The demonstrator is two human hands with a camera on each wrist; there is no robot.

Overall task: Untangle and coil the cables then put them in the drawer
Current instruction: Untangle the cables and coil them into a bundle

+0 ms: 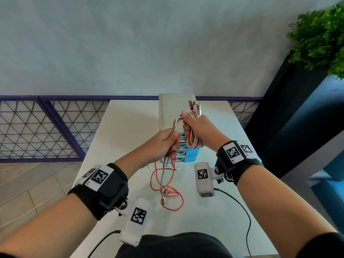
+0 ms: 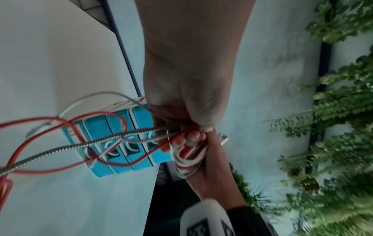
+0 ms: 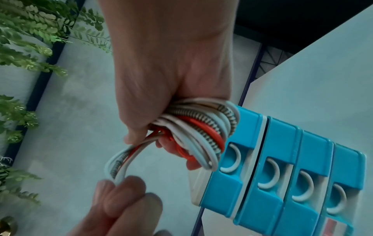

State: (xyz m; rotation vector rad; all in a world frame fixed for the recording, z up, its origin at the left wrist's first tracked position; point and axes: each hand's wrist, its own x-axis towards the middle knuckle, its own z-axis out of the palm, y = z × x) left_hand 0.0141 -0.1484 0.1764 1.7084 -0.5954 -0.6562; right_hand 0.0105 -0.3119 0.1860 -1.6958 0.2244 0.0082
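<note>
My right hand [image 1: 193, 125] grips a coiled bundle of cables [image 1: 194, 139], white, red and braided, held above the table; its plug ends [image 1: 195, 107] stick up past my fingers. The same cable coil [image 3: 201, 132] wraps around my right fingers in the right wrist view. My left hand [image 1: 167, 140] pinches the loose strands just left of the coil. From it the red cable [image 1: 172, 194] and the braided cable [image 1: 163, 181] hang down to the white table [image 1: 115, 146]. The blue drawer unit [image 1: 188, 155] stands behind, all its drawers [image 3: 282, 183] closed.
A purple-framed mesh railing [image 1: 46, 131] runs along the table's far and left side. A dark planter with a green plant [image 1: 320, 38] stands at the right. Black wrist-camera leads [image 1: 242, 207] trail over the table's near right part.
</note>
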